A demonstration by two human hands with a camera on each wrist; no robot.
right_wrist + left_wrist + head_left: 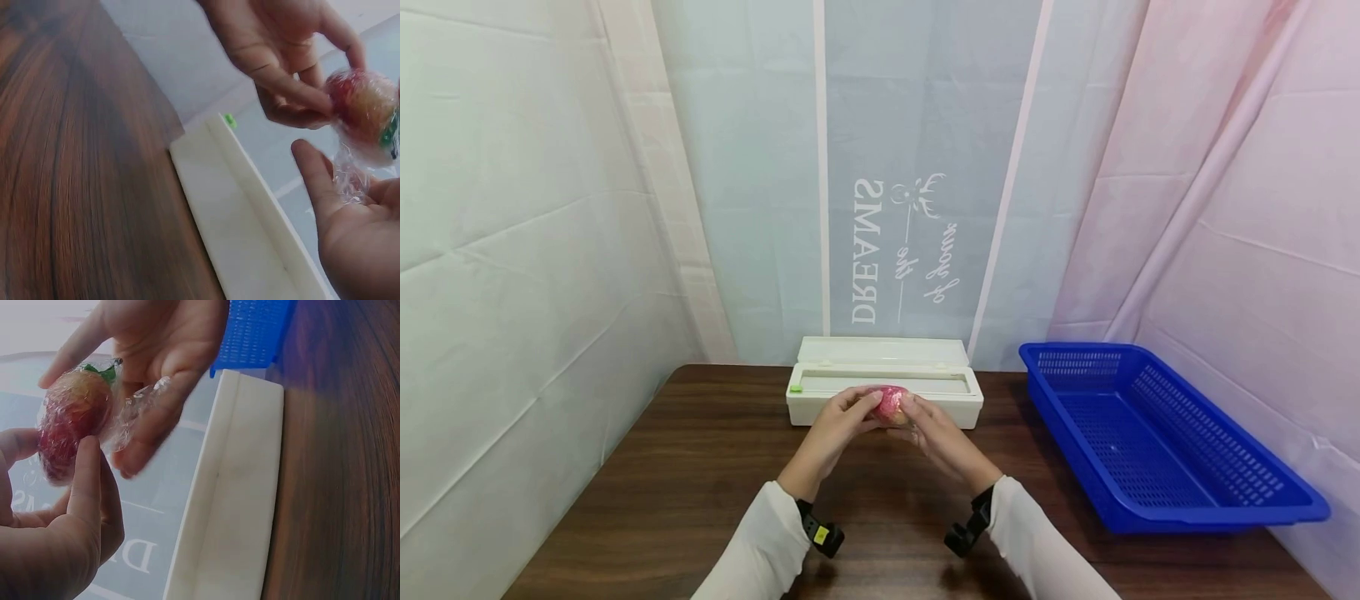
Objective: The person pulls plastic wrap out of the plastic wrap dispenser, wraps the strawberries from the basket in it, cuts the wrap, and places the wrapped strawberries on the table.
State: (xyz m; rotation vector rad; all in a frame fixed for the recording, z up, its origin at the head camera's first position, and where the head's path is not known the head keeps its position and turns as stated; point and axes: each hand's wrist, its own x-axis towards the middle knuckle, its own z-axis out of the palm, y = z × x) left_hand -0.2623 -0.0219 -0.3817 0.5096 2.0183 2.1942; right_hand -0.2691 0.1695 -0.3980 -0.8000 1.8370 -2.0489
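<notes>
A red and yellow fruit (891, 406) is wrapped in clear plastic film, held up in front of the white box. My left hand (844, 418) pinches one end between thumb and fingers. On its other side, my right hand (934, 429) has its thumb against the fruit and its other fingers underneath. In the left wrist view a green leaf (103, 372) shows through the film at the fruit's top. Loose, crumpled film (136, 412) gathers between the fruit and the right palm. The right wrist view shows this film tail (350, 178) over the right fingers.
Behind the hands stands a long white film dispenser box (883, 410), lid (883, 351) raised, a green slider (796, 388) at its left end. A blue perforated basket (1067, 433) stands on the right of the dark wooden table (700, 483). Curtains enclose the back and sides.
</notes>
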